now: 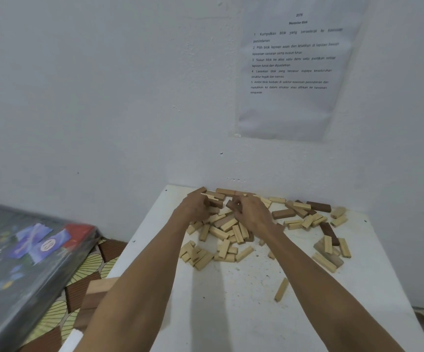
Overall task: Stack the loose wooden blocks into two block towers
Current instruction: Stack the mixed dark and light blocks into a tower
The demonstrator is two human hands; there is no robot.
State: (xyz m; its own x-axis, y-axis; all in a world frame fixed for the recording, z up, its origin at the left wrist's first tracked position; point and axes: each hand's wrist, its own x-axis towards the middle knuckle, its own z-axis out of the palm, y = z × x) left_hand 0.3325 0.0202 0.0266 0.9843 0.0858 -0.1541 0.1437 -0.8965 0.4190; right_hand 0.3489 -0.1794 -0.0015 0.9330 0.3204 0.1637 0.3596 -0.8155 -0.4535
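**First speaker:** What lies on the desk in front of us?

**Second speaker:** We see a white, speckled desk (pixel 231 288) set against a white wall. On its far half lies a scatter of loose wooden blocks (pixel 227 226). They are small rectangular bars, most of them pale and a few dark brown. They lie flat and criss-crossed in a heap at the middle, with a second spread towards the right edge. One single pale block (pixel 281 290) lies alone, nearer to us and apart from the rest.

**First speaker:** And where are our hands?

**Second speaker:** Both bare forearms reach from the bottom of the view to the back of the heap, near the wall. Our left hand (pixel 194 207) is at a small stack of blocks (pixel 214 200) by the desk's far edge, its fingers curled towards it. We cannot tell whether they grasp the stack or only touch it. Our right hand (pixel 254 212) is just beside it, its fingers grasping a short mid-brown wooden block (pixel 230 204) at the back of the heap.

**First speaker:** What surrounds the desk?

**Second speaker:** A printed paper sheet (pixel 294 67) in a clear sleeve hangs on the wall above the blocks. To the left and lower down, a flat package wrapped in clear plastic (pixel 27 250), blurred in our view, lies over a leaf-patterned floor mat (pixel 91 265).
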